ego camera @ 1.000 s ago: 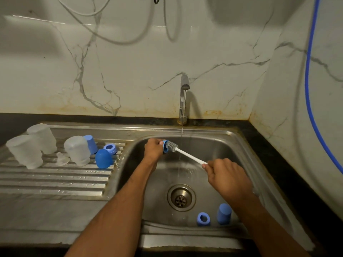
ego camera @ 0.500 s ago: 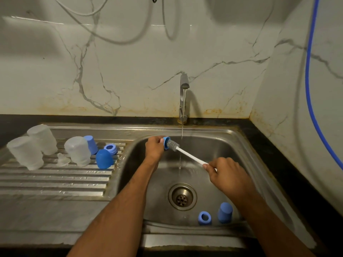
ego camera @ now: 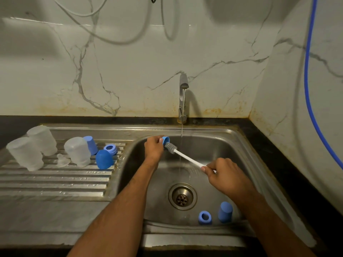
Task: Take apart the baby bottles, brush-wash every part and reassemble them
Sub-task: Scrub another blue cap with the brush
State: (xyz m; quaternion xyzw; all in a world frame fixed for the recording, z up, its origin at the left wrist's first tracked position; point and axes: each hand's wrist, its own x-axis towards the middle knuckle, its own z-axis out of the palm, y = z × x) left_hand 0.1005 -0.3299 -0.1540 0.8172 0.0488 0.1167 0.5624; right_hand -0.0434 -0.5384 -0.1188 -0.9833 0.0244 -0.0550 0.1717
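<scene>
left hand (ego camera: 153, 147): fingers curled, gripping | right hand (ego camera: 225, 174): curled, gripping | both arms extended forward

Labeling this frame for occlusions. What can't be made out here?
Head view only:
- Blue part in the left hand: mostly hidden by fingers, type unclear.
- Brush tip: whether it is inside the part, too small to tell.
- Brush handle end: covered by the right hand.
- Clear piece on the draining board: too faint to identify.

tap (ego camera: 183, 84) running | blue hose (ego camera: 309, 75) on right wall | drain (ego camera: 182, 196)
</scene>
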